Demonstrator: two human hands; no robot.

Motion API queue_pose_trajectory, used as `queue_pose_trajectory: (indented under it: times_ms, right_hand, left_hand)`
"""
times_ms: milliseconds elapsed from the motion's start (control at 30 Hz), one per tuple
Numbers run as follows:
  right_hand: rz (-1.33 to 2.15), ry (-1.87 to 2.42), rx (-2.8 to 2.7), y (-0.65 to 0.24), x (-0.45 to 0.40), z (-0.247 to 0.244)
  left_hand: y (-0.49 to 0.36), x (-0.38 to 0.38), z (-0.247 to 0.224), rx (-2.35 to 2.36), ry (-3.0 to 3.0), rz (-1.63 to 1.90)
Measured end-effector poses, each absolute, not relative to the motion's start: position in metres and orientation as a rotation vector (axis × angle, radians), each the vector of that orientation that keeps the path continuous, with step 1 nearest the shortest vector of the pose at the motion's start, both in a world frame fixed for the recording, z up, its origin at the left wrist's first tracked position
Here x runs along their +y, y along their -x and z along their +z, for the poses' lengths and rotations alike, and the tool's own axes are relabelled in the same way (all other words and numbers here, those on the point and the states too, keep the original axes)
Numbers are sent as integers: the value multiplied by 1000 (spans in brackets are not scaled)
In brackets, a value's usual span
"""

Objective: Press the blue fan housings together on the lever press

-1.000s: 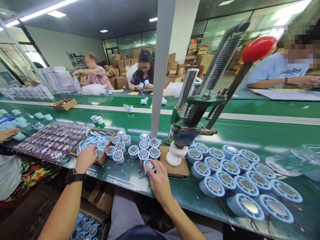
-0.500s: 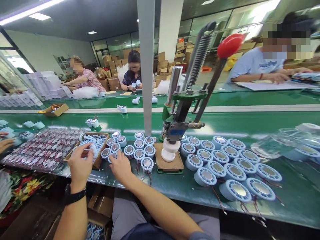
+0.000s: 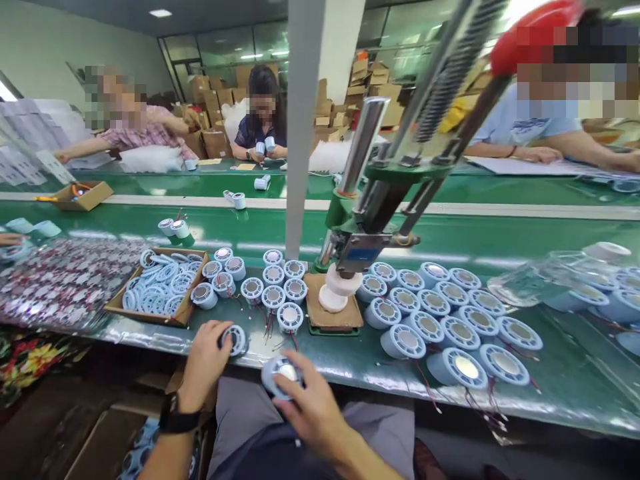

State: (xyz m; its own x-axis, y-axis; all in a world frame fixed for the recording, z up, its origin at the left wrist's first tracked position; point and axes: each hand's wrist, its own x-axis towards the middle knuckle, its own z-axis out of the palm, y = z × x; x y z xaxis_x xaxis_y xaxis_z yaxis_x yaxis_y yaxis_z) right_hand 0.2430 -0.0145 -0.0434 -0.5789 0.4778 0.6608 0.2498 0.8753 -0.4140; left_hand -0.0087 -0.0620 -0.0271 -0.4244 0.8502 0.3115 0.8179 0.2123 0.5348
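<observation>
Your left hand point(image 3: 209, 353) pinches a blue ring point(image 3: 241, 341). Your right hand point(image 3: 316, 403) clasps a blue cup point(image 3: 274, 373), apart and right of the ring

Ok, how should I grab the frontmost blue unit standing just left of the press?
I'd take the blue unit by its round side wall, coming from the bench's near edge. It stands upright, metal-centred face up; other units crowd behind it, and thin wires trail in front.

Rings point(image 3: 163, 283) in box point(image 3: 149, 317), left of press point(image 3: 367, 247); housings point(image 3: 427, 325) either side of press.
</observation>
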Motion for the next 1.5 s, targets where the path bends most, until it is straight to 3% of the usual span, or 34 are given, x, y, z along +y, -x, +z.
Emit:
queue_pose_trajectory:
  times_ms: [167,367,467,633,1300,1500]
  right_hand:
    - [250,837,-2061,-310,14,-51]
    - [308,991,-1953,-311,23,-72]
    - [406,982,-1911,-293,20,-79]
    - [530,1003,-1827,-271,16,-87]
    - [294,1027,-1736,-258,16,-84]
    - [391,1034,-1806,-257,15,-81]
  left_hand:
    - [-1,-60,-55,2361,-1793,971]
    - [-3,-76,-55,2285,-1843,994]
    - [-41,-72,-44,2152,-1844,1147]
    - [-126,-44,-21,1650,-2134,1023]
    - [-141,-14,-24,1814,-1621,1095]
    - [-152,-18,-39,1841,-1639,1203]
